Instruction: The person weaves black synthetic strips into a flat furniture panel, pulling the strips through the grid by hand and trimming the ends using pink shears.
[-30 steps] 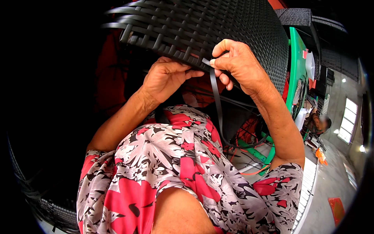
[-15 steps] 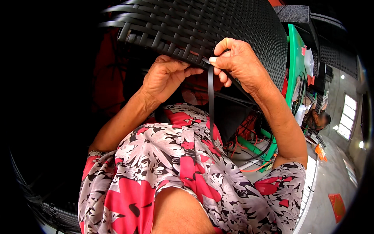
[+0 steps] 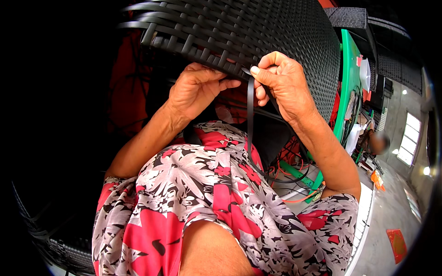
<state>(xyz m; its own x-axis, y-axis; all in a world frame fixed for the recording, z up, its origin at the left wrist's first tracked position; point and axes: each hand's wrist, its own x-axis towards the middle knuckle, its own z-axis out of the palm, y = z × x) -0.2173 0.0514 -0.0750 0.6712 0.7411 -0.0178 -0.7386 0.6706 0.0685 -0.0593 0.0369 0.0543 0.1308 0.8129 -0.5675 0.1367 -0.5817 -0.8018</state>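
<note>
Right hand (image 3: 289, 87): slightly nearer than before, thumb and fingers apparently pinched shut on the strip (image 3: 250, 110).
Left hand (image 3: 195, 89): at the near edge of the woven panel (image 3: 258, 32), fingertips hidden; cannot tell its hold.
Strip: hangs at that edge, right of the left hand; probably light, bendy, slick; best pinched near the weave.

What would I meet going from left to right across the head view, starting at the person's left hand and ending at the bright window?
Left hand → hanging length of dark strip → right hand → green panel → small orange item → bright window.
</note>
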